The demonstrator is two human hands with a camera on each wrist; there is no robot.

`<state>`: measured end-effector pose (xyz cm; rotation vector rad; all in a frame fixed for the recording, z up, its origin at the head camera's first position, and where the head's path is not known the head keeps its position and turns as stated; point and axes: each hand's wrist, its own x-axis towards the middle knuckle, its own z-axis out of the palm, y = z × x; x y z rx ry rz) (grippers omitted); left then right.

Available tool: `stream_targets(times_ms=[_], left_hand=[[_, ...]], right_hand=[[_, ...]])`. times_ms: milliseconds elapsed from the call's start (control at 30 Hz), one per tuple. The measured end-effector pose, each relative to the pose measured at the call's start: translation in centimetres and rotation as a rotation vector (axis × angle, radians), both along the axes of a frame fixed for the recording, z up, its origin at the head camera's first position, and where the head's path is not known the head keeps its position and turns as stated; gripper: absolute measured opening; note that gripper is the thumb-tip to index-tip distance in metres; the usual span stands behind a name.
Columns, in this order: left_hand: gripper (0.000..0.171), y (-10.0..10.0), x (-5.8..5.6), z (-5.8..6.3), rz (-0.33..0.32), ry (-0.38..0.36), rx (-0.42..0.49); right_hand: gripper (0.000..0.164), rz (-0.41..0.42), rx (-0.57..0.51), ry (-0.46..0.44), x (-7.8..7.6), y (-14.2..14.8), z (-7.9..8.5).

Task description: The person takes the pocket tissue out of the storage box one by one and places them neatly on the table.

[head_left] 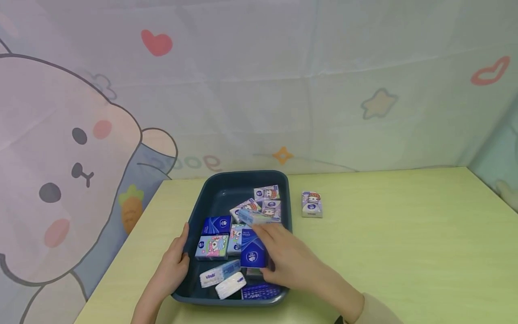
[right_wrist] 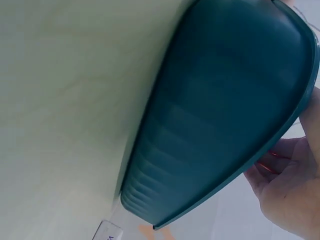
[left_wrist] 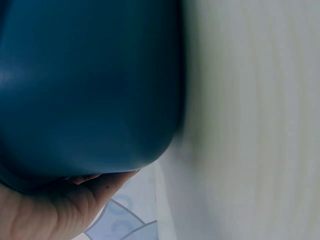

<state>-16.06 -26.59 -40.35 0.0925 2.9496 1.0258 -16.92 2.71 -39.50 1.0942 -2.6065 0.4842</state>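
Observation:
A dark teal plastic tray (head_left: pixel 218 183) holds several small tissue packs, some blue, some printed with cartoons, some white. My left hand (head_left: pixel 171 265) rests against the tray's left side; in the left wrist view its fingers (left_wrist: pixel 112 184) lie along the outer wall. Over the tray's right side, my right hand (head_left: pixel 289 256) pinches a blue tissue pack (head_left: pixel 252 247) between fingers at its far end and thumb at its near end. A clear-and-blue pack (head_left: pixel 251 217) lies just beyond those fingers. In the right wrist view the tray wall hides the right fingertips and the pack.
One cartoon tissue pack (head_left: pixel 311 204) lies on the pale yellow table (head_left: pixel 396 238), right of the tray. Behind the table hangs a printed cloth (head_left: pixel 251 103) with a cartoon bear. Near the tray's front are white packs (head_left: pixel 230 285) and a dark blue patterned pack (head_left: pixel 259 291).

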Motion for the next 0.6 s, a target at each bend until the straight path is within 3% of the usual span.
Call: stream_targets(times_ms=[600], left_hand=[[0.069, 0.1, 0.2, 0.1, -0.001, 0.004, -0.007]], right_hand=[[0.092, 0.011, -0.097, -0.172, -1.2, 2.2, 1.3]])
